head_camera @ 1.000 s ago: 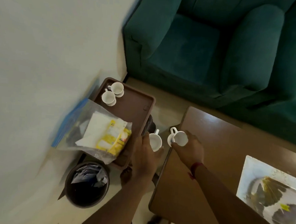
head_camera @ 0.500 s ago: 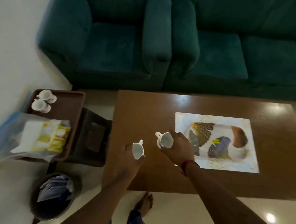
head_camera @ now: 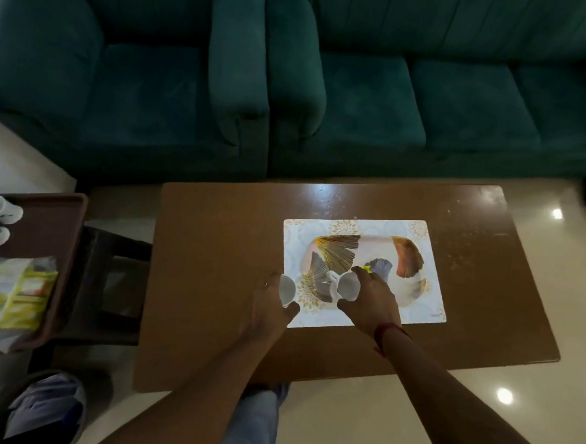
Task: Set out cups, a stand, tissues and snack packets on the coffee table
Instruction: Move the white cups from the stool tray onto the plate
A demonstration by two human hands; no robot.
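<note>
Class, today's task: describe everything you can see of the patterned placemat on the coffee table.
The placemat is a white rectangle, thin and flat, apparently paper or plastic. Pale gold floral motifs mark its corners, and a central design shows fan-like leaves in gold, orange, grey and blue. It lies flat on the brown coffee table, right of centre, edges parallel to the table's. The left hand and right hand, each holding a white cup, overlap its near-left part; whether they touch it is unclear.
</note>
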